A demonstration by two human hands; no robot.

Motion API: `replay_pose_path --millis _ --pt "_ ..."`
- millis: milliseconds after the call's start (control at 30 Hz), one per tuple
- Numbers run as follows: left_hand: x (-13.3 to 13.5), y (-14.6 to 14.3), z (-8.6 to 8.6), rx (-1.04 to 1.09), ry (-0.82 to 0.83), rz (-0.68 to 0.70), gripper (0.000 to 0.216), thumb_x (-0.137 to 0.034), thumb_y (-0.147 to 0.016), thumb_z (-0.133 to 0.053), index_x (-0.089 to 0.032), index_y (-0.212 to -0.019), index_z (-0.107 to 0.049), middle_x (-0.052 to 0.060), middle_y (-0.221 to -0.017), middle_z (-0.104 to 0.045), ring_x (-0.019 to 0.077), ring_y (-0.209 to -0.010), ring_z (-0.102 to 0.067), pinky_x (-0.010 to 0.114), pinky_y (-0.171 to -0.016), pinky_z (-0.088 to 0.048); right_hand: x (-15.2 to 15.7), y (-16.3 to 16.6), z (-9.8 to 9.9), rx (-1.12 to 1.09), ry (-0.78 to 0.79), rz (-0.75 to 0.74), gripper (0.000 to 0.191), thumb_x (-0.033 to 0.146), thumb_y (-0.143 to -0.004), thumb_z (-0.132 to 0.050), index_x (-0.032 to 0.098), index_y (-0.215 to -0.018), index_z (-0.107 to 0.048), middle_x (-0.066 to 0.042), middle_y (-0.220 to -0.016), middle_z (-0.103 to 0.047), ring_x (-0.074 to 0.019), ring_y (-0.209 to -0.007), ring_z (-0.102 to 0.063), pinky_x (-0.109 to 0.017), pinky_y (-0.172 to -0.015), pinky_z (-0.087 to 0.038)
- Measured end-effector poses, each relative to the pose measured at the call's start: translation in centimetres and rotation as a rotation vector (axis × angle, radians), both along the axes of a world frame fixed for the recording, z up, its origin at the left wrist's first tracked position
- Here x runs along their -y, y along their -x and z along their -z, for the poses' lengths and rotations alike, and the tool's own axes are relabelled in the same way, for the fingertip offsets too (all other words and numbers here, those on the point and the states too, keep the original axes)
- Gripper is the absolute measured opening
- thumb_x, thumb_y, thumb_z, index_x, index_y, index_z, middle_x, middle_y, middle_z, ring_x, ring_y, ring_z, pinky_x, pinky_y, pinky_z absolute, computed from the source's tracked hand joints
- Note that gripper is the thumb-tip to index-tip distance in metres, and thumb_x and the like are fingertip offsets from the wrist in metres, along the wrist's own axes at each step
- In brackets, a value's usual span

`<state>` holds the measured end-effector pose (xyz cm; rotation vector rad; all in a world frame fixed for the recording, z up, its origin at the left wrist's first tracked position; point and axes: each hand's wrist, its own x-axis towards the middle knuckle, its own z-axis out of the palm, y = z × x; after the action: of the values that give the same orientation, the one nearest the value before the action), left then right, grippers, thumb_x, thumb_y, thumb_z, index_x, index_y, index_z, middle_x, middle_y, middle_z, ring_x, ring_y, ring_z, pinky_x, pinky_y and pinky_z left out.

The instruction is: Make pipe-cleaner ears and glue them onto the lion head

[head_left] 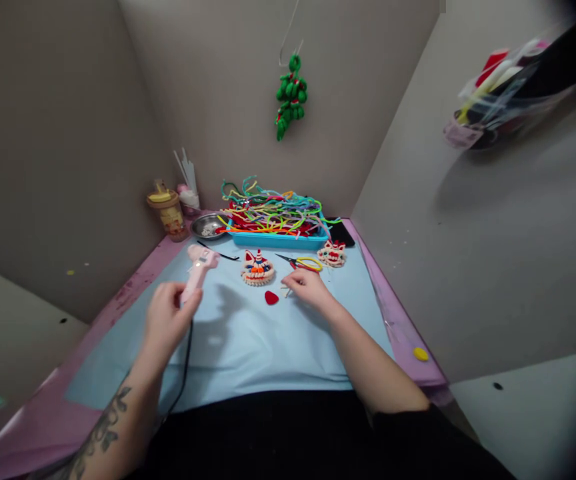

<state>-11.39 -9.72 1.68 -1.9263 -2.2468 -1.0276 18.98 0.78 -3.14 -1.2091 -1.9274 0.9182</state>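
Observation:
My left hand [167, 321] is wrapped round a pink glue gun [198, 270] whose black cord runs back toward me. My right hand [308, 287] rests on the light blue mat [248, 347], fingers pinched near a small pale stick; whether they hold it is unclear. A small red felt piece [271, 298] lies just left of that hand. A pipe-cleaner lion face [257, 268] in red, white, blue and orange lies beyond it. A second, smaller lion face [333, 254] sits farther right.
Yellow-handled scissors [305, 263] lie between the two faces. A blue tray [278, 237] heaped with coloured pipe cleaners stands at the back, beside a metal dish [208, 227] and a yellow-lidded jar [167, 210]. A green ornament [291, 93] hangs on the wall.

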Motion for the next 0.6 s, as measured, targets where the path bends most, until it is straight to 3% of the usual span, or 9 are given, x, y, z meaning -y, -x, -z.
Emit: replay_pose_path --millis 100,167,233,333,500,600 --pt "-0.2 -6.0 -0.4 0.009 -0.055 0.164 0.025 -0.045 -0.083 -0.052 -0.02 -0.083 -0.056 0.004 -0.078 -0.057 0.0203 -0.074 -0.055 0.031 -0.067 -0.042 2.0 1.7 -0.8 -0.335 0.249 -0.413 0.059 0.062 -0.074 -0.062 0.02 -0.115 -0.066 -0.009 -0.101 -0.07 -0.0221 -0.086 -0.064 -0.031 -0.07 -0.049" --pt "-0.7 -9.6 -0.1 -0.001 -0.044 0.306 0.021 -0.041 -0.083 -0.056 -0.02 -0.088 -0.059 0.005 -0.084 -0.06 0.0203 -0.078 -0.058 0.03 -0.07 -0.044 3.2 2.9 -0.8 -0.498 0.274 -0.479 0.073 0.069 -0.07 -0.061 0.021 -0.125 -0.059 -0.011 -0.113 -0.067 -0.0246 -0.098 -0.063 -0.033 -0.074 -0.05" --pt "-1.4 -11.9 0.5 0.008 -0.046 0.428 0.023 -0.038 -0.084 -0.057 -0.02 -0.098 -0.06 0.008 -0.097 -0.063 0.0216 -0.088 -0.06 0.031 -0.076 -0.046 3.8 3.7 -0.6 -0.64 0.258 -0.309 0.066 0.068 -0.074 -0.057 0.02 -0.119 -0.062 -0.012 -0.11 -0.068 -0.0245 -0.1 -0.063 -0.033 -0.077 -0.051" --pt "-2.7 -12.5 1.8 0.086 -0.016 0.531 0.024 -0.031 -0.089 -0.05 -0.021 -0.109 -0.059 0.009 -0.112 -0.063 0.0217 -0.099 -0.06 0.033 -0.085 -0.046 3.4 3.6 -0.5 -0.79 0.35 0.008 0.049 0.056 -0.074 -0.06 0.018 -0.105 -0.066 -0.009 -0.09 -0.072 -0.0234 -0.084 -0.067 -0.033 -0.071 -0.052" --pt "-4.2 -10.7 4.0 -0.019 0.322 0.302 0.028 -0.032 -0.089 -0.047 -0.017 -0.108 -0.061 0.013 -0.104 -0.067 0.0254 -0.089 -0.065 0.034 -0.075 -0.046 1.2 0.8 -1.4 -0.798 0.449 0.23 0.015 0.027 -0.059 -0.061 0.014 -0.064 -0.067 -0.008 -0.061 -0.067 -0.0205 -0.063 -0.064 -0.03 -0.059 -0.05" --pt "-4.5 -11.4 4.8 -0.144 0.419 0.286 0.036 -0.042 -0.087 -0.05 -0.018 -0.111 -0.06 0.014 -0.102 -0.068 0.0268 -0.086 -0.066 0.032 -0.069 -0.045 0.6 -0.2 -1.8 -0.787 0.447 0.297 0.011 0.023 -0.055 -0.061 0.014 -0.057 -0.066 -0.007 -0.059 -0.066 -0.0197 -0.062 -0.063 -0.03 -0.057 -0.049"
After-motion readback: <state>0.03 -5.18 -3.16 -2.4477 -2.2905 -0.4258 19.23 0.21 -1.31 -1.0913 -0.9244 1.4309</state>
